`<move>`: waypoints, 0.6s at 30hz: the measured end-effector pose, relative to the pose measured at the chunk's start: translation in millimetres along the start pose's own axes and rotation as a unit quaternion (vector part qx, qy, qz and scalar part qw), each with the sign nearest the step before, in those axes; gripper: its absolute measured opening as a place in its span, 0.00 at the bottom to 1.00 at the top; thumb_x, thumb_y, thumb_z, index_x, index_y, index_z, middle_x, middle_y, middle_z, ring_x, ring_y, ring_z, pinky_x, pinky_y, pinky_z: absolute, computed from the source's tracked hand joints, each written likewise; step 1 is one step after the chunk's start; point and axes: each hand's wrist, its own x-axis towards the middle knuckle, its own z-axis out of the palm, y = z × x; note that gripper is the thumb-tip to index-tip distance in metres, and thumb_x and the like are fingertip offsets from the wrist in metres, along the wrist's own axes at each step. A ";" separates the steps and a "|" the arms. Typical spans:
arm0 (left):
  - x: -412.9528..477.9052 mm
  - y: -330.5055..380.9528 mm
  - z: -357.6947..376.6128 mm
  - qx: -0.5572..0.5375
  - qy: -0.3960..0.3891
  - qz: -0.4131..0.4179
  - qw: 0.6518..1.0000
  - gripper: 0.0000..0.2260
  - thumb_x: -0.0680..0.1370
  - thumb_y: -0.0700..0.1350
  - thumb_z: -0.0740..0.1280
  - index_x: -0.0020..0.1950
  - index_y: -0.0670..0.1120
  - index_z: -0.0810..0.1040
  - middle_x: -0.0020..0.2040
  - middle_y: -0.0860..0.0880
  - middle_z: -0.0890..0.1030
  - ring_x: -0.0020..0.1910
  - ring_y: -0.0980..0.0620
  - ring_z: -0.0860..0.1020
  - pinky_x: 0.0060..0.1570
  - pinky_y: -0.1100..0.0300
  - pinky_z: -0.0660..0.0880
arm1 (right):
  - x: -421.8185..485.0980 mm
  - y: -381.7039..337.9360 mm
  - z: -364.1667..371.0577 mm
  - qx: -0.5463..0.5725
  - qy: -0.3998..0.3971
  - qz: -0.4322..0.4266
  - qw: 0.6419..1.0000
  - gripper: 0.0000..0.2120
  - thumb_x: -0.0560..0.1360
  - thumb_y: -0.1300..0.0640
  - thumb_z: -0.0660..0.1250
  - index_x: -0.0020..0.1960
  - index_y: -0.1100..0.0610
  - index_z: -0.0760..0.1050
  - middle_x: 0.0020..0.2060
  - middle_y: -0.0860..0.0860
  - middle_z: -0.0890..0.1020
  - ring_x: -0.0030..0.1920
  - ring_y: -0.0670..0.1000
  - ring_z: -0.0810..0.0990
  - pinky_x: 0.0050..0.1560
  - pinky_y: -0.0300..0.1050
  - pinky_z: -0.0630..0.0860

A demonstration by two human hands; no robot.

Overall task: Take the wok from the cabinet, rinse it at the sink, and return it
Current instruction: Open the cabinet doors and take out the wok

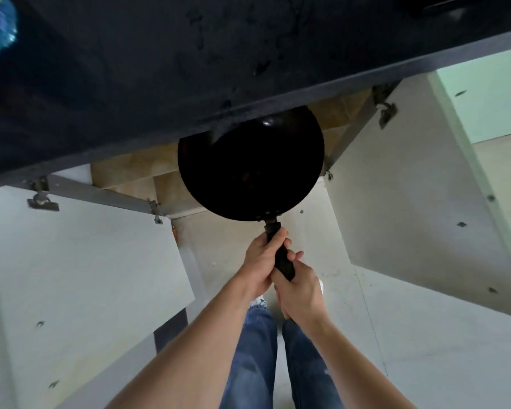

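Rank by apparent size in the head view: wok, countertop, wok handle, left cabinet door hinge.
1. Countertop: fills the upper frame
2. Wok
3. Wok handle: partly covered by the left hand and right hand
4. Left cabinet door hinge

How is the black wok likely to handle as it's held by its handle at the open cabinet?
Probably front-heavy: the wok has a wide bowl far beyond the handle, and both left hand and right hand grip it. Likely rigid. Its rounded bowl may rock when set down.
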 end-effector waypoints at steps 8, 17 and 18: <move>-98.5 -46.3 -7.2 0.038 -0.045 -0.058 0.997 0.07 0.82 0.42 0.63 0.46 0.40 0.72 0.34 0.47 0.76 0.31 0.49 0.77 0.62 0.43 0.76 | -114.0 36.0 -1.0 0.027 0.009 0.026 0.999 0.10 0.80 0.52 0.64 0.46 0.58 0.76 0.27 0.52 0.78 0.23 0.50 0.75 0.23 0.45 0.71; -202.3 -70.0 -35.1 0.099 -0.118 -0.076 0.985 0.09 0.83 0.39 0.60 0.43 0.40 0.70 0.28 0.48 0.76 0.28 0.51 0.75 0.55 0.45 0.76 | -237.6 39.8 43.5 0.089 0.089 0.066 0.990 0.13 0.81 0.55 0.64 0.40 0.60 0.76 0.23 0.48 0.75 0.22 0.45 0.71 0.25 0.40 0.67; -213.0 -69.6 -36.5 0.110 -0.127 -0.076 0.983 0.09 0.83 0.39 0.60 0.43 0.40 0.70 0.28 0.49 0.76 0.28 0.51 0.75 0.53 0.47 0.77 | -249.1 38.4 48.0 0.099 0.098 0.065 0.988 0.14 0.81 0.55 0.64 0.40 0.61 0.75 0.23 0.48 0.75 0.21 0.44 0.70 0.25 0.40 0.66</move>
